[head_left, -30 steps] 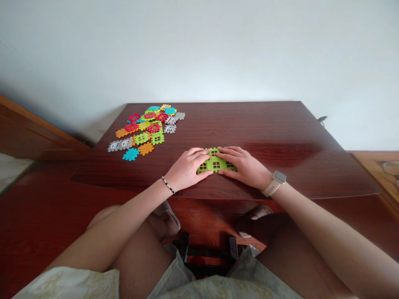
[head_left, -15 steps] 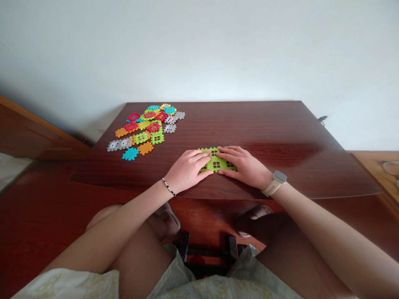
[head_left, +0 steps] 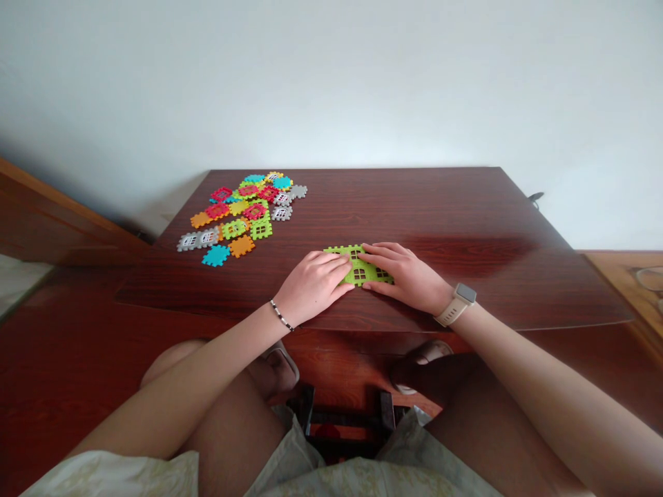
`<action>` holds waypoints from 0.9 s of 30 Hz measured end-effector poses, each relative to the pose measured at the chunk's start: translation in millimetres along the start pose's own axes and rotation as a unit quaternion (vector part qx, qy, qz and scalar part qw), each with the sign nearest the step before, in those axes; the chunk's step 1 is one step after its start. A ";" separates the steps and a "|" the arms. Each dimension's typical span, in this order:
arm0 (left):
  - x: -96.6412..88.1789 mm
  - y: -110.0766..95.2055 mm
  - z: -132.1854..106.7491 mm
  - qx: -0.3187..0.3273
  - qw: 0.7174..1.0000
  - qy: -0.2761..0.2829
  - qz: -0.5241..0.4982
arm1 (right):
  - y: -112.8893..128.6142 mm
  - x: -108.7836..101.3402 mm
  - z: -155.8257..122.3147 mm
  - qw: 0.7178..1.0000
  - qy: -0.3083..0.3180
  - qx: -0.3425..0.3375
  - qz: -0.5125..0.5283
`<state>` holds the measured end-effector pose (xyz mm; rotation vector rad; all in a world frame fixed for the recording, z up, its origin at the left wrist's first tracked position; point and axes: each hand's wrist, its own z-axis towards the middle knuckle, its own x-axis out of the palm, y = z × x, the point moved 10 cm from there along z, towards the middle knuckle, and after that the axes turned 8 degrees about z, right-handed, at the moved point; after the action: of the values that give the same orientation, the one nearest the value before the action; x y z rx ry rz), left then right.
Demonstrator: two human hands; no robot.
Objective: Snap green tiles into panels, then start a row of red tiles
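A flat lime-green panel of joined puzzle-edged window tiles [head_left: 357, 264] lies near the table's front edge. My left hand [head_left: 315, 284], with a beaded bracelet at the wrist, grips its left side, the fingers across the top and the thumb along the near edge. On the opposite side, my right hand [head_left: 413, 276] holds the panel with its fingers over the far right part and its thumb at the near edge. Both hands cover much of the panel's outer tiles, so the exact joints there are hidden.
A loose pile of interlocking tiles in red, grey, orange, yellow, blue and green [head_left: 238, 208] lies at the table's back left. The dark wooden table [head_left: 404, 207] stands against a pale wall [head_left: 362, 90]. A wooden panel [head_left: 62, 217] is at far left.
My left hand has shifted slightly, covering more of the panel's near left part. More of the panel's far left corner shows. My right hand stays in place.
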<state>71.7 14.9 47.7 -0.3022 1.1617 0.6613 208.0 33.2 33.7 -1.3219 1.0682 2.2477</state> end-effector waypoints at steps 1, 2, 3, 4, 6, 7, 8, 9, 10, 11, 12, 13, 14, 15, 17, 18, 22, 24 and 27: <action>-0.8 -1.0 0.2 0.001 1.000 -0.001 0.004 | -0.2 0.0 -0.1 1.000 0.000 0.001 0.000; -1.4 -1.9 0.6 0.002 1.000 0.000 0.008 | -0.3 -0.2 -0.2 1.000 -0.001 0.002 0.001; -1.8 -2.9 0.9 0.003 1.000 0.001 0.012 | -0.4 -0.3 -0.2 1.000 -0.002 0.002 0.001; -2.1 -3.8 1.3 0.004 1.000 0.003 0.015 | -0.4 -0.4 -0.2 1.000 -0.003 0.003 0.002; -2.7 -5.6 2.0 0.007 1.000 0.007 0.021 | -0.4 -0.6 -0.2 1.000 -0.004 0.003 0.004; -3.1 -6.5 2.2 0.008 1.000 0.007 0.024 | -0.3 -0.7 -0.1 1.000 -0.004 0.004 0.006; -3.7 -7.4 2.3 0.010 1.000 0.006 0.026 | -0.3 -0.8 0.0 1.000 -0.004 0.005 0.007; -4.2 -8.1 2.3 0.012 1.000 0.004 0.028 | -0.2 -1.0 0.1 1.000 -0.004 0.005 0.008; -4.5 -8.7 2.3 0.013 0.999 0.003 0.030 | -0.1 -1.2 0.2 1.000 -0.004 0.006 0.008; -4.8 -9.3 2.3 0.014 0.999 0.002 0.031 | 0.0 -1.5 0.3 1.000 -0.004 0.007 0.008; -5.2 -9.8 2.2 0.015 0.999 0.000 0.032 | 0.2 -1.7 0.5 1.000 -0.004 0.007 0.008; -5.6 -10.4 2.2 0.016 0.999 -0.002 0.034 | 0.4 -2.0 0.6 1.000 -0.004 0.007 0.008; -6.0 -11.0 2.2 0.017 0.999 -0.004 0.036 | 0.6 -2.2 0.7 1.000 -0.004 0.007 0.010; -6.6 -11.7 2.2 0.019 0.999 -0.007 0.038 | 0.7 -2.4 0.8 1.000 -0.003 0.007 0.011; -7.7 -13.3 2.2 0.020 0.999 -0.011 0.041 | 0.6 -2.4 0.8 1.000 -0.002 0.007 0.013; -8.0 -14.0 2.2 0.021 0.999 -0.012 0.042 | 0.5 -2.2 0.7 1.000 -0.002 0.008 0.012; -8.6 -17.2 2.0 0.024 0.999 -0.011 0.045 | -0.8 -1.7 -0.1 1.000 -0.004 0.008 0.011; -9.3 -18.6 1.7 0.027 0.998 -0.015 0.047 | -1.1 -1.5 -0.4 1.000 -0.005 0.007 0.010; -11.6 -19.8 1.2 0.028 0.998 -0.029 0.048 | -0.9 -0.9 -0.6 1.000 0.000 0.005 0.007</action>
<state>82.2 -3.5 56.6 -0.1792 1.1425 0.7145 209.3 33.4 33.9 -1.3153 1.0915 2.2498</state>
